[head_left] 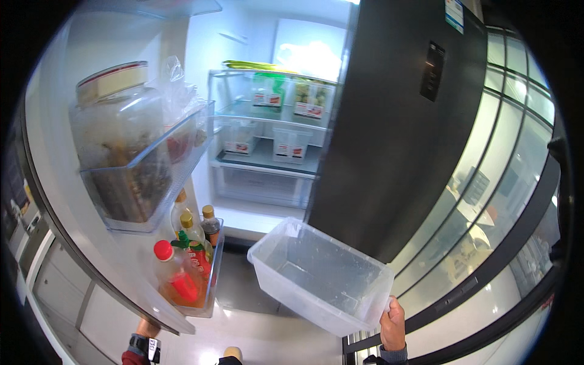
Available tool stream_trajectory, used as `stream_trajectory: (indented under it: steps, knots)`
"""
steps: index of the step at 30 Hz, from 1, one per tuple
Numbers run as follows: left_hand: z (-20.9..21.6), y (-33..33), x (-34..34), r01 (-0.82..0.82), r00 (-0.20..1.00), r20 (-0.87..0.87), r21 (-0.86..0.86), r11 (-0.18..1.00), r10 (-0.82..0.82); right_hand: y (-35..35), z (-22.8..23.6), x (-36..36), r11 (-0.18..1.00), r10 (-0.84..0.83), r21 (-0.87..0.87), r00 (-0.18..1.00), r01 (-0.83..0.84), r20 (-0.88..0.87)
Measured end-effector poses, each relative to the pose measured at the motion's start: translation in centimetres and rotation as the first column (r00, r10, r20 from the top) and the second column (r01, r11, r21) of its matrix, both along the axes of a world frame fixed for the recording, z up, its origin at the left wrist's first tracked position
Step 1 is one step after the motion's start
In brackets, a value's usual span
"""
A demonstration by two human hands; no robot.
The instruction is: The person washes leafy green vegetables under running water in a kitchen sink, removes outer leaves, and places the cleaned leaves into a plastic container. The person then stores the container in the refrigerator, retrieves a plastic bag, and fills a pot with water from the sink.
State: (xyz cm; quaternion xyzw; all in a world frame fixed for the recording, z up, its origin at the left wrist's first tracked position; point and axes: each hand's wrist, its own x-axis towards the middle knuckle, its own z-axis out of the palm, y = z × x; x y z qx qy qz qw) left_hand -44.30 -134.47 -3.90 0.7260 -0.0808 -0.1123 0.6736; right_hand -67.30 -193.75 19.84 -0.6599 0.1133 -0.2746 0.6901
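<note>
My right hand [393, 322] is closed on the right end of a translucent plastic bin [328, 277]. The bin is tilted and nothing shows inside it; it hangs over the floor in front of the refrigerator. At the lower left, my left hand [148, 328] is against the lower edge of the open refrigerator door [115, 298], its fingers hidden by the door. Just above that hand, the lower door rack [210, 286] holds several bottles, among them a red-capped bottle [173, 267].
An upper door rack [143, 164] holds a large lidded jar [125, 134] and a plastic bag [176, 91]. Inside, glass shelves [267, 121] carry several clear containers, with long green vegetables [255, 64] on top. A dark closed door [395, 121] and a framed glass partition [480, 213] stand right.
</note>
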Motion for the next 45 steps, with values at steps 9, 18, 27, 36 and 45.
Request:
stream_trajectory:
  steps: [9,18,27,36,45]
  knots:
    - [0.6,10.4,5.4,-0.407,0.913,-0.280,-0.567,0.716,0.297,3.4,-0.2,10.8,0.989,0.131,-0.086,0.988,-0.124,0.081]
    - [-6.1,17.0,8.6,-0.477,0.875,0.359,0.539,0.694,0.324,6.4,1.0,14.8,0.986,0.058,-0.152,0.994,-0.071,-0.090]
    - [-7.5,5.2,-1.3,0.061,0.571,-0.821,0.055,0.997,0.010,8.4,2.2,13.8,0.978,-0.006,-0.205,0.992,-0.020,-0.126]
    - [2.2,-22.0,4.3,0.457,0.794,-0.317,-0.251,0.853,-0.519,4.8,2.9,1.5,0.940,-0.172,-0.340,0.915,0.041,-0.366]
    - [16.2,-49.2,15.0,0.266,0.871,0.435,-0.027,0.964,-0.228,4.9,0.4,-9.3,0.864,-0.419,-0.451,0.814,0.223,-0.402]
